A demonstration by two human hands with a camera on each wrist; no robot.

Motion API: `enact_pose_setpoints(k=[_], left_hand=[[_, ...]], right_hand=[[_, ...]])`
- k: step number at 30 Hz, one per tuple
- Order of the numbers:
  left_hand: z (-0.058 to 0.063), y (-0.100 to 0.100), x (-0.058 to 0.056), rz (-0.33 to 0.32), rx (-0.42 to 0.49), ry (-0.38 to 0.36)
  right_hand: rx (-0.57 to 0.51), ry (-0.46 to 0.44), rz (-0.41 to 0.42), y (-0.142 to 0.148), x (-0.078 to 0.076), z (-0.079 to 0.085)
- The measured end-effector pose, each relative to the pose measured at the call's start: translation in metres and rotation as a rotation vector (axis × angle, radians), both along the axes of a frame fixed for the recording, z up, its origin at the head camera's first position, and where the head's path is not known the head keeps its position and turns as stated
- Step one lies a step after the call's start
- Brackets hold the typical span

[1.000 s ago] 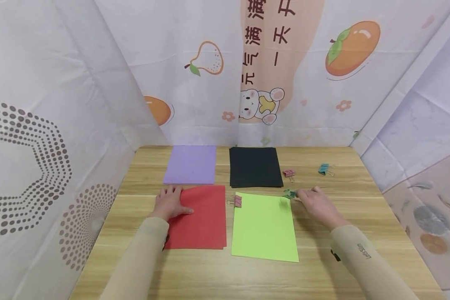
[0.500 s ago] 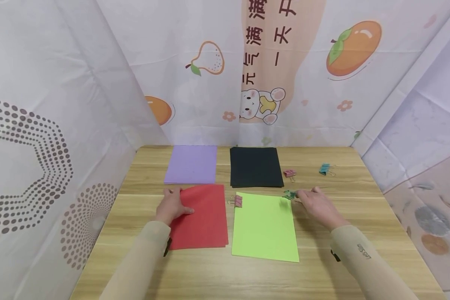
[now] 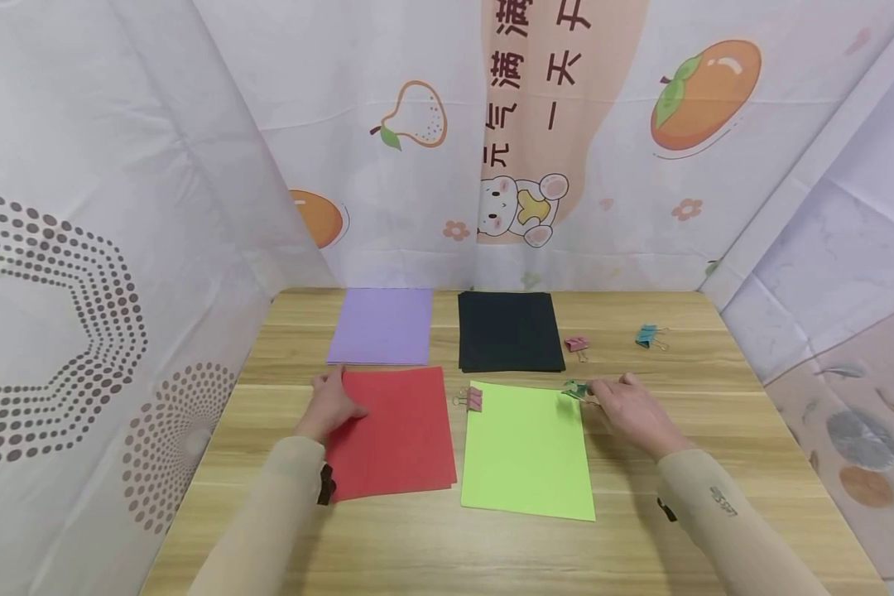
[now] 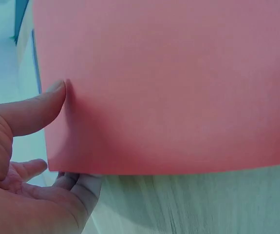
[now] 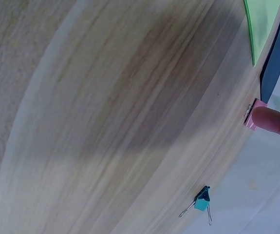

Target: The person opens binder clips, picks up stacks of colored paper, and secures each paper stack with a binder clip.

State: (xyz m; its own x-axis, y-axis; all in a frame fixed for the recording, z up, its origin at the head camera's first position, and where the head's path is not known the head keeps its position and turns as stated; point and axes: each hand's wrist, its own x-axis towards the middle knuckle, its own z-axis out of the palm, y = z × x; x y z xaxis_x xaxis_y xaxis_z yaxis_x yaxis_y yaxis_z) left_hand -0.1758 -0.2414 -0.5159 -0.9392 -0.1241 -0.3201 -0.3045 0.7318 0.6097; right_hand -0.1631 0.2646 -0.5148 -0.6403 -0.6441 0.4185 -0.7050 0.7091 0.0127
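A stack of red paper point(image 3: 395, 430) lies at the left front of the table. My left hand point(image 3: 331, 406) is at its far left corner. In the left wrist view the thumb point(image 4: 37, 112) lies over the red sheet and the fingers curl at its edge, fingertips hidden below it. A stack of lime-green paper point(image 3: 529, 455) lies to the right, a pink binder clip point(image 3: 474, 399) at its far left corner. At its far right corner my right hand point(image 3: 633, 410) pinches a green binder clip point(image 3: 575, 389) by its handles.
Behind these lie a purple paper stack point(image 3: 383, 325) and a black paper stack point(image 3: 510, 331). A second pink binder clip point(image 3: 577, 343) and a teal binder clip point(image 3: 646, 334) lie at the back right. Printed curtains point(image 3: 417, 207) hang round the wooden table point(image 3: 387, 546).
The red paper has turned slightly, and my left hand has slid a little left toward its edge. My right hand holds the green binder clip in nearly the same spot.
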Motion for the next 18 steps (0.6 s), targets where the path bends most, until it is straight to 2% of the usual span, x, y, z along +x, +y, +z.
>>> enact_pose_setpoints(k=[9,14,18], left_hand=[[0.005,-0.013,0.001,0.094,0.203,-0.029],[0.004,-0.013,0.002,0.089,0.196,-0.015],[0.007,-0.010,0.003,0.070,0.121,0.007]], right_hand=[[0.007,-0.002,-0.001,0.001,-0.001,-0.003],[0.005,0.004,-0.002,0.001,0.000,-0.003],[0.007,0.006,-0.006,0.002,0.001,-0.003]])
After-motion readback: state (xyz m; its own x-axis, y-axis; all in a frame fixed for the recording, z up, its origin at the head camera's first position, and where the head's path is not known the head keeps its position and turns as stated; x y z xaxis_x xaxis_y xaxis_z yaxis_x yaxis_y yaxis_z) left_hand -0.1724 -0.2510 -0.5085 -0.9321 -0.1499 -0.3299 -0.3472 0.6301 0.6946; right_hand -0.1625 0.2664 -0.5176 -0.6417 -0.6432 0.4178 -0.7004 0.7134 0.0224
